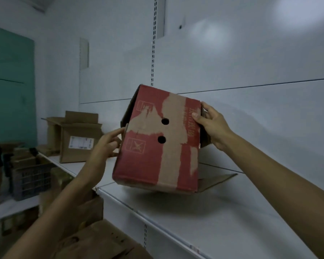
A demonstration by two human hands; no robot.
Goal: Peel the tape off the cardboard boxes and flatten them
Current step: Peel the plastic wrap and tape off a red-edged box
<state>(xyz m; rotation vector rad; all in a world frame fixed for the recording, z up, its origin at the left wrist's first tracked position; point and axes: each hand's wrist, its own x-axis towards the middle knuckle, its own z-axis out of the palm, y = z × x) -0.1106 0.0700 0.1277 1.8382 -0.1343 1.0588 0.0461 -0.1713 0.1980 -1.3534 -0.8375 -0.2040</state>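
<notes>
Two hands [104, 146] [212, 126], one red box [157, 152], perhaps two others [77, 141].

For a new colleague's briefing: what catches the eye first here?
A red box with torn print and two round holes, tilted over the white shelf at centre. The right hand grips its upper right edge; the left hand touches its left edge. An open brown box stands behind, at left.

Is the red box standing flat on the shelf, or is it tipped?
Tipped. The red box is slanted against the shelf lines, with the left hand and right hand on its sides. Contact unclear.
</notes>
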